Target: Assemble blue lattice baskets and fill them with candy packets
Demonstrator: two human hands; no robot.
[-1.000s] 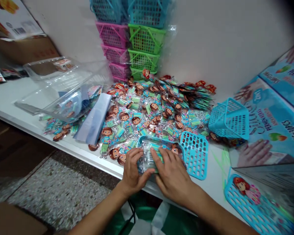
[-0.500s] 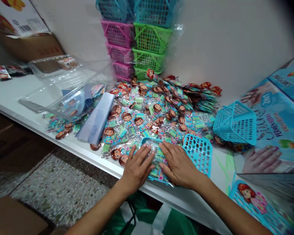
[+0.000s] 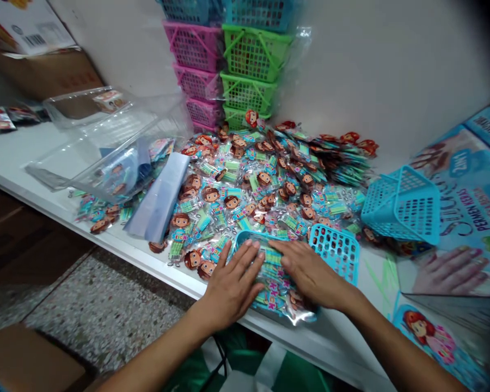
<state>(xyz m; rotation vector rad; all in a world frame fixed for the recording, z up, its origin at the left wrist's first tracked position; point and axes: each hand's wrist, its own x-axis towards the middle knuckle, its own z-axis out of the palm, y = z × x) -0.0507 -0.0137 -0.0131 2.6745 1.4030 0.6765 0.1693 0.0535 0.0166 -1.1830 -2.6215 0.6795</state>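
Note:
Small clear packets of green candy sticks (image 3: 273,273), printed with cartoon figures, fill a blue plastic basket (image 3: 242,235) at the table's front edge. My left hand (image 3: 233,283) lies on the packets from the left, fingers stretched and slightly spread. From the right, my right hand (image 3: 316,275) rests against the same packets. Its index finger reaches across them while the other fingers bend down, partly hidden. Some packets stick out past the basket's near right corner. Just behind my right hand is a blue perforated basket piece (image 3: 335,250).
A large pile of similar packets (image 3: 232,190) spreads behind the basket. Pink baskets (image 3: 194,49) and green baskets (image 3: 253,54) stand stacked at the wall. A clear plastic tray (image 3: 93,158) and a bluish plastic sheet (image 3: 159,198) lie left. Another blue basket (image 3: 402,209) and a printed box (image 3: 465,201) are right.
My right hand has shifted right, its index finger now extended and the others bent. The packets bulge further out at the basket's near right corner. My left hand stays on them.

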